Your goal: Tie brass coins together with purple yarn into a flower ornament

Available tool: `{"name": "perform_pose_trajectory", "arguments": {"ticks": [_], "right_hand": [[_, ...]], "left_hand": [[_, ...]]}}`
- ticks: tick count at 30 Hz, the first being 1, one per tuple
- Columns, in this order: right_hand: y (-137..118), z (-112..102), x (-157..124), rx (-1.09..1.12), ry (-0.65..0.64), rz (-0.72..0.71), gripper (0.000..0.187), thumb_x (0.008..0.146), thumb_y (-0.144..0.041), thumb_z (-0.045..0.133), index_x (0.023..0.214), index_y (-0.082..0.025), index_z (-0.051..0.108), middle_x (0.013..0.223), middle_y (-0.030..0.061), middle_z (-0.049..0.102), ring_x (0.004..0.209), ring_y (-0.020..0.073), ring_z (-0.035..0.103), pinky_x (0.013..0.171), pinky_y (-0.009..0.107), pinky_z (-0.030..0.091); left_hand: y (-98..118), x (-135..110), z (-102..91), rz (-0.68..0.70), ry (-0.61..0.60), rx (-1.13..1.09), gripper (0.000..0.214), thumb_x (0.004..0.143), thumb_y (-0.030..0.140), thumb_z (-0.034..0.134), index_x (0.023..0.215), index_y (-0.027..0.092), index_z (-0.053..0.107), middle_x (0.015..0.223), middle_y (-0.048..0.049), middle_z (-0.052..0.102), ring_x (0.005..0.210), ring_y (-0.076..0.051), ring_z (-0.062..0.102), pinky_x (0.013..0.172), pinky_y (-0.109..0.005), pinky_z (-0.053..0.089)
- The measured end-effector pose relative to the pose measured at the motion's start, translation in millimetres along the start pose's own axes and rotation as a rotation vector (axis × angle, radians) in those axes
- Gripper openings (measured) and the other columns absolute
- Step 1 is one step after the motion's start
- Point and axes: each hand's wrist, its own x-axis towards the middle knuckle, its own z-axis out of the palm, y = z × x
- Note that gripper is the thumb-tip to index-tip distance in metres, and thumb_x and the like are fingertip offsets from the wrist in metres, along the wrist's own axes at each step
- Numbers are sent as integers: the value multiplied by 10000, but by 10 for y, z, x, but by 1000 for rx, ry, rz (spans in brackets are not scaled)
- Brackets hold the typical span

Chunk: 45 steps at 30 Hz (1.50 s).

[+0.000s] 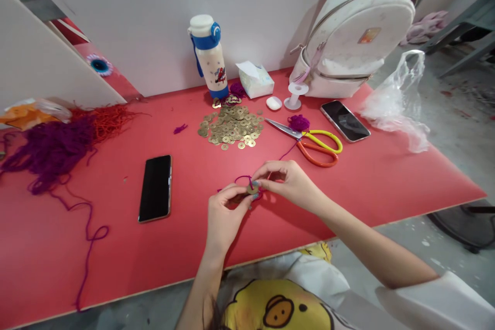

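Near the front of the red table, my left hand (224,214) pinches a brass coin with a hole (253,190) between thumb and fingers. From the right, my right hand (288,180) closes its fingertips on purple yarn (250,182) at the coin's upper edge. A loop of this yarn curls just above the left fingers, and a strand runs up toward a small purple yarn ball (299,122) beside the scissors. Beyond my hands lies a heap of similar holed coins (234,125). The fingers partly hide the coin and how the yarn passes around it.
Yellow-and-orange-handled scissors (315,145) lie right of the coins, near a phone (345,120) and an empty spool (297,96). Another phone (155,188) lies left. Purple yarn (58,149) and red yarn (110,121) spread at far left. A bottle (209,59), tissue pack (256,81) and backpack (356,36) stand behind.
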Motion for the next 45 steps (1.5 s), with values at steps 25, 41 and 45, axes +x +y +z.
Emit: {"name": "perform_pose_trajectory", "arguments": {"ticks": [25,41,45], "right_hand": [[45,84,-15,-312,1,-345,241,888,-184,664,1039,-325,789,991,45,568,888,161,600,793,288,539],[-170,-79,-47,229,139,-140,388,940,-503,563,700,-198,589,970,105,752,884,221,703,703,314,542],[-204,-158,-82,226,279,-217,419,954,-488,539,650,-200,519,1175,111,707,1090,283,670,788,364,563]], "left_hand": [[-2,45,-8,-158,65,-160,109,672,253,770,735,164,768,704,-45,744,687,-179,701,656,-275,605],[-74,7,-221,-77,129,-43,197,746,209,749,935,201,806,798,-38,748,734,-146,702,673,-208,571],[-125,-15,-309,-51,149,-4,185,767,218,738,940,201,802,846,-47,751,755,-152,700,694,-223,581]]}}
